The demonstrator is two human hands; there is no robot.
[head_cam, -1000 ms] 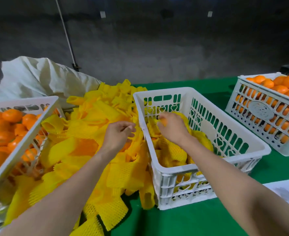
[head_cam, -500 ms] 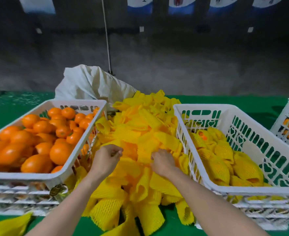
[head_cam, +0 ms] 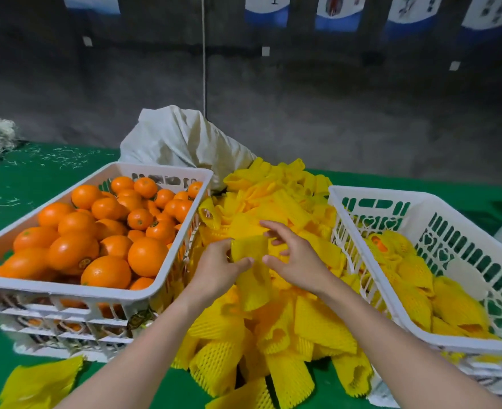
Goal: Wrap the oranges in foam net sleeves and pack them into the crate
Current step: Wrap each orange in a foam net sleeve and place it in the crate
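Where one foam sleeve (head_cam: 251,278) is pinched between the thumb and curled fingers of the left hand (head_cam: 217,271), a green table (head_cam: 37,178) is seen spread beneath and all around the grip. To the left of the grip, a white crate (head_cam: 66,290) is filled with bare oranges (head_cam: 75,249). To the right of it, a second crate (head_cam: 465,348) is partly filled with wrapped oranges (head_cam: 415,270). Under and just beyond the grip, a loose pile of yellow sleeves (head_cam: 311,329) is heaped between the two crates, and farther beyond it a pale sack (head_cam: 179,140) is slumped. Just right of the grip, the right hand (head_cam: 298,261) is held with fingers spread and relaxed, nothing clasped, its fingertips close to the sleeve's upper edge. The pinched sleeve is draped flat, its lower end down on the pile.
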